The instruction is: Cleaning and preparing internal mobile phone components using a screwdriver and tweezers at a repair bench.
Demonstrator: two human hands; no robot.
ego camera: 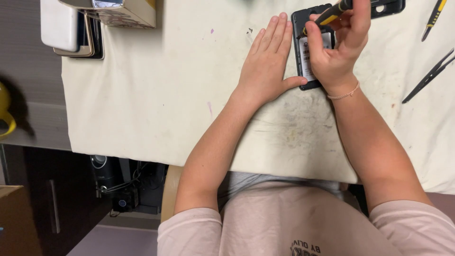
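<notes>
On a pale, stained cloth (156, 95) that covers the table, an opened phone (303, 52) lies face down near the far edge, its back off and its insides showing. Left hand (268, 61) lies flat on the cloth just beside the phone, fingers straight and together, thumb tip touching the phone's near corner. Right hand (339, 45) rests over the phone, fingers curled tight around a black-and-yellow screwdriver (332, 12) whose tip points down into the phone's upper part.

Far right, black tweezers (429, 76) and another yellow-handled tool (433, 16) lie well apart from the hands. At the far left corner sit a stack of phones (76, 31) and a box (125, 12). The cloth's left edge drops to a grey desk (28, 66); its near edge meets the person's lap. Between the stack and the left hand the cloth lies bare. Below the desk stand dark boxes with cables (128, 185).
</notes>
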